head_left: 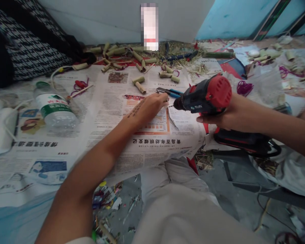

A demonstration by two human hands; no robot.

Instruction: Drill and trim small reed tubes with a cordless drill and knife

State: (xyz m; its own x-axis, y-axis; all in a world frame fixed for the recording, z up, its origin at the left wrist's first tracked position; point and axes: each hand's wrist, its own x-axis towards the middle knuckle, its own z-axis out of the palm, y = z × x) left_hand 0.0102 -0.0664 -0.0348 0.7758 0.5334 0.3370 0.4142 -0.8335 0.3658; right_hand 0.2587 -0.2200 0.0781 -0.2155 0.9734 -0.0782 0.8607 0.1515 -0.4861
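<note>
Head view shows a tabletop spread with newspaper sheets (pixel 96 98), the largest thing around, and above their near right part hangs a red-and-black cordless drill (pixel 203 96), tilted a little, its nose pointing left. It will likely handle as the heavy, rigid item here: hard casing, weight split between the motor and the battery pack (pixel 241 140) at its foot, so the grip below the motor is the place to take hold, well clear of the spinning front. Well to the left of the drill, a clear plastic bottle (pixel 54 106) lies on its side; it looks light and easily dented. At the drill's grip, the right hand (pixel 225 113) has its fingers wrapped firmly around the handle. Just in front of the drill's nose, the left hand (pixel 155 103) has its fingers curled in, seemingly around a small pale piece (pixel 167 101), too small to identify. Just beyond the drill's nose lies a blue utility knife (pixel 171 92). Farther off past it, up and left of the drill, rests a short bamboo tube (pixel 140 88), probably stiff but apt to split. Thinnest is the drill bit (pixel 170 106), right by the left fingertips.
</note>
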